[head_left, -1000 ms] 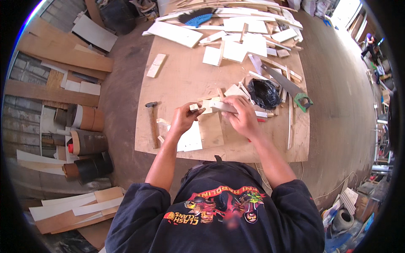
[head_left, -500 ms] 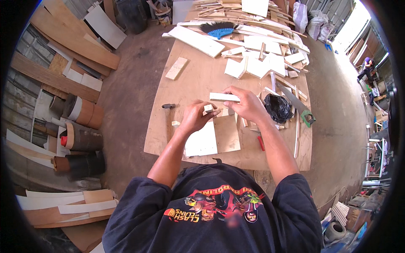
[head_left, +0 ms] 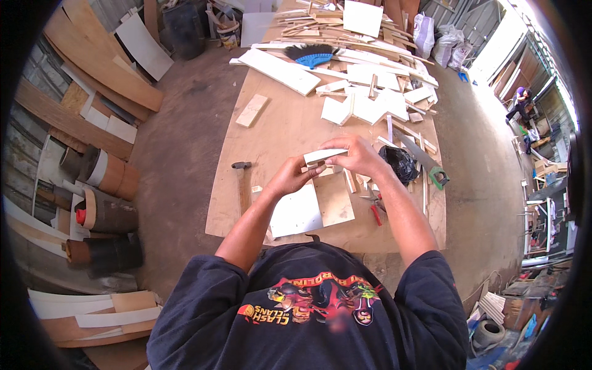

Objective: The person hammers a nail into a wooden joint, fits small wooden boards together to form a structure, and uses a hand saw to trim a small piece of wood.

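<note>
My left hand (head_left: 293, 177) and my right hand (head_left: 361, 155) meet above the near middle of the table, closed on a short pale wood strip (head_left: 323, 156). The right fingers grip its right part, and the left fingers hold its left end. Whether a second small stick is under the strip in my left hand, I cannot tell. Below the hands lie a white board (head_left: 297, 209) and, against its right side, a bare brown board (head_left: 336, 197). A hammer (head_left: 242, 185) rests left of them; red-handled pliers (head_left: 376, 214) lie to the right.
Right of my hands are a black plastic bag (head_left: 399, 165) and a green-handled handsaw (head_left: 425, 161). A loose wood block (head_left: 252, 111) lies at the table's left. Farther back are a blue brush (head_left: 312, 58) and piled wood offcuts (head_left: 370, 77). Another person (head_left: 522, 105) is far right.
My left hand has risen toward the right hand and now meets the strip. The small stick that stuck out of my left fist no longer shows clearly. The strip has tilted.
</note>
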`<state>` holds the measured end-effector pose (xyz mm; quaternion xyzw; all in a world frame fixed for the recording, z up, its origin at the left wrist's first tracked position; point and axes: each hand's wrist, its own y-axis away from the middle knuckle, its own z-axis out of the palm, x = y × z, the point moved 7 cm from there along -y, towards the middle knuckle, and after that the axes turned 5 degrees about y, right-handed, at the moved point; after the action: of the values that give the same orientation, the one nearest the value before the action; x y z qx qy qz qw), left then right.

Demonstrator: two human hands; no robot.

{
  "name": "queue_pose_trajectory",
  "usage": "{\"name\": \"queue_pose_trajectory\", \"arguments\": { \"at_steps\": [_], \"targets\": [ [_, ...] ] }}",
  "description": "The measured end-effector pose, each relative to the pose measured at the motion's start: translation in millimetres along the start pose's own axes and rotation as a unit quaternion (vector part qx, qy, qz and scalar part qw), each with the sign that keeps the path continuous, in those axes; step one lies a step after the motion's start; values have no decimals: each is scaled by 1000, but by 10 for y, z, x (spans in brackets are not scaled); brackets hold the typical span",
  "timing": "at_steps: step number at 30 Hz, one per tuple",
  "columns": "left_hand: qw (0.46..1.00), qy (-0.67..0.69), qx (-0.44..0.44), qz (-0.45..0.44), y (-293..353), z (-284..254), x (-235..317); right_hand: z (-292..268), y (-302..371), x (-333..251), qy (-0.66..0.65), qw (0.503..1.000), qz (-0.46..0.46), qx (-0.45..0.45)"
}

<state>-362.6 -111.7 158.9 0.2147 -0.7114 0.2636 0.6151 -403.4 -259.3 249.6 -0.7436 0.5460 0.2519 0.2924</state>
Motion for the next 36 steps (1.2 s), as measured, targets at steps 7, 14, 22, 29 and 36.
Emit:
{"name": "queue_pose_trajectory", "arguments": {
  "at_steps": [7, 14, 22, 29, 36],
  "targets": [
    [999, 15, -23, -30, -126, 189, -183, -42, 189, 246, -45, 998, 32, 7],
    [993, -28, -90, -65, -210, 580, -230, -22, 748, 569, -88, 993, 71, 26],
    [990, -88, -104, -28, -491, 1124, -698, 58, 1344, 1271, -108, 976, 145, 123],
    [966, -194, -131, -107, -666, 1433, -1088, 239, 1618, 1912, -181, 960, 170, 130],
    [950, -238, -123, -161, -684, 1581, -1336, 360, 1728, 2302, -215, 956, 181, 88]
  ]
}}
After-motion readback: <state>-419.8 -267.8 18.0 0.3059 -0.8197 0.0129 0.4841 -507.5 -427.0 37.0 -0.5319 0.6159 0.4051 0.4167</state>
